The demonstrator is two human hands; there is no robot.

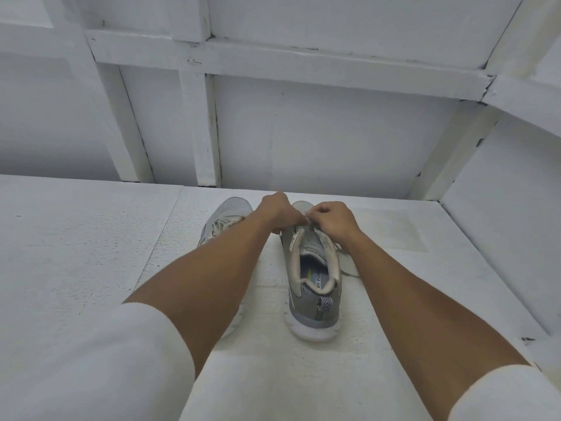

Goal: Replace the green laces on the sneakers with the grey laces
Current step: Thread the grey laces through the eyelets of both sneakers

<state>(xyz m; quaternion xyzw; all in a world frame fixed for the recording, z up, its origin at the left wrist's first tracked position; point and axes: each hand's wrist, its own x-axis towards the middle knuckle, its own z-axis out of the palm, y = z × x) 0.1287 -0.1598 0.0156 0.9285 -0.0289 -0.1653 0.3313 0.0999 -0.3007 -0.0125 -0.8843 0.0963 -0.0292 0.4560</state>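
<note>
Sleeves: we are noting a white left sleeve (pixel 121 360) and a white right sleeve (pixel 501 393) nearest the lens, with bare forearms reaching forward.
Left hand (pixel 277 212): its fingers are curling tight over the top of the right-side sneaker (pixel 315 287) and pinching the lace (pixel 349 271).
Right hand (pixel 331 218): it is curling likewise, its fingertips meeting the left hand's at the tongue and pinching the same lace.
Lace: it is looking pale greyish; one loose end is trailing on the table (pixel 76 253) just right of the shoe.
Right-side sneaker: it is standing upright, heel towards us and toe away.
Left-side sneaker (pixel 229 214): it is sitting just beside the other, and the left forearm is hiding most of it; we are seeing pale lacing on it.
Backdrop: a white panelled wall (pixel 334 132) is rising behind the table.
</note>
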